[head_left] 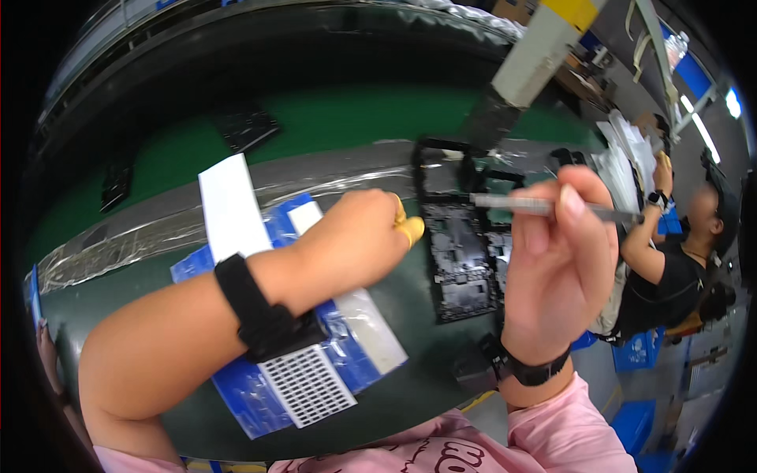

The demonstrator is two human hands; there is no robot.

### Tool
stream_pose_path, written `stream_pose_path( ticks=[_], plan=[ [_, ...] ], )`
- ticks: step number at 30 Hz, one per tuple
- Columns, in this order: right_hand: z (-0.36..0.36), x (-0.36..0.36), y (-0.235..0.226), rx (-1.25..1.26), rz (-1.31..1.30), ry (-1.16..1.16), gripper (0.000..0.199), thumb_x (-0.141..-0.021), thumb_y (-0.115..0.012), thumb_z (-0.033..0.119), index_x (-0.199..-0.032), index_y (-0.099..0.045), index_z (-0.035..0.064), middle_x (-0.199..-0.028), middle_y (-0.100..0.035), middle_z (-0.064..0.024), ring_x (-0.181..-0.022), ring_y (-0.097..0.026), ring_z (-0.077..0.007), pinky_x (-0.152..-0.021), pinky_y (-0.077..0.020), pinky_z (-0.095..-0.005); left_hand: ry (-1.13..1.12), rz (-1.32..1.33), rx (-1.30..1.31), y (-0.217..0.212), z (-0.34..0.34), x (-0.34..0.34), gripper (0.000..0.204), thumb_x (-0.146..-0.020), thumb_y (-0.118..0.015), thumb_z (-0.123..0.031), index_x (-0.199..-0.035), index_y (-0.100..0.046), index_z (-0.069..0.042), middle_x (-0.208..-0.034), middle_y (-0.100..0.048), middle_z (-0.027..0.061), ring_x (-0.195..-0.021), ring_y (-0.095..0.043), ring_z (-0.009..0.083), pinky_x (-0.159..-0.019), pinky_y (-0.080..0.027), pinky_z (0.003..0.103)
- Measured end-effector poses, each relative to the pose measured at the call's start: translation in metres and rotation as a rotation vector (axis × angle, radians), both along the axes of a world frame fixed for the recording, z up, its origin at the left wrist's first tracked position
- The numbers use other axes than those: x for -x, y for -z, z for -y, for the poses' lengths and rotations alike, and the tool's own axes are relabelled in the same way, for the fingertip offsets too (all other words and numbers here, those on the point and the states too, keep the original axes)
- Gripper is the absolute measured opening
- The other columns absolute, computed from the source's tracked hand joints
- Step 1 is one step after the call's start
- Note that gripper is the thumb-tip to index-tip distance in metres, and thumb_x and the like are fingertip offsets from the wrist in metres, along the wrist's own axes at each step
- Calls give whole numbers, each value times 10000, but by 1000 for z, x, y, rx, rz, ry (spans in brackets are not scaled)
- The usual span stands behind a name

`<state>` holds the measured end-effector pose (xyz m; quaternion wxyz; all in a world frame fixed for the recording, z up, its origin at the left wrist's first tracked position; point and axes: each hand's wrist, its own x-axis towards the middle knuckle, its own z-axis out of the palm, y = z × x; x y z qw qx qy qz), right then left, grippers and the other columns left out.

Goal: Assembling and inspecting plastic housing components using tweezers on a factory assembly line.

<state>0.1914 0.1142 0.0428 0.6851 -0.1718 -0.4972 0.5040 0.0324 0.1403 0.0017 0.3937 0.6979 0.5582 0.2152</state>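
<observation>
My left hand (355,236) is in mid-view, fingers curled, with yellow finger cots on the thumb and a finger. Whatever lies between its fingertips is too small to make out. Just right of it are black electronic device frames (461,260) with inner parts showing. My right hand (561,260) is raised in front of part of them, gripping slim silver tweezers (512,203) level between thumb and fingers. Beneath my left forearm lie a blue plastic sheet (244,398), a white sheet of small black rectangular stickers (311,386) and a white paper strip (231,206).
The green bench (394,418) meets a plastic-covered edge strip (134,229) and a green belt (339,118) carrying dark flat pieces (248,130). A post (544,59) rises behind the frames. A co-worker in black (670,268) is at the right. Blue bins (637,351) stand below.
</observation>
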Motion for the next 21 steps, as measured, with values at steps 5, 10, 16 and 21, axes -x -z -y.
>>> stream_pose_path(
  ticks=[5, 10, 16, 21],
  plan=[
    [-9, -35, -12, -64, -115, 52, 225, -803, -426, 73, -960, -516, -61, -800, -577, -212, -526, -401, -114, -502, -333, -208, 27, -57, 239, 0, -34, -46, 281, -771, -551, -217, -652, -516, 35, -565, -541, 70, -428, -543, 133, -359, -409, 244],
    [-1, -42, -11, -149, -74, 5, 243, -810, -417, 99, -983, -500, -50, -782, -578, -205, -522, -413, -114, -503, -348, -211, -203, 195, -58, 19, -41, -39, 173, -685, -563, -104, -685, -537, 67, -589, -558, 110, -507, -546, 144, -459, -461, 252],
    [28, -3, -6, 90, 51, -142, 193, -747, -510, 19, -937, -479, 5, -722, -570, -163, -523, -498, -113, -486, -422, -229, -459, 836, -178, -52, 12, 27, 274, -752, -572, -96, -979, -495, 37, -848, -571, 99, -735, -550, 123, -688, -459, 233],
    [25, 24, 33, 360, 232, -369, 157, -742, -551, -67, -894, -526, -37, -759, -550, -36, -594, -481, -25, -502, -376, -151, -618, 1148, -103, -36, 69, 100, 268, -834, -449, -84, -1078, -474, 24, -932, -570, 92, -836, -562, 141, -778, -464, 272]
  ],
)
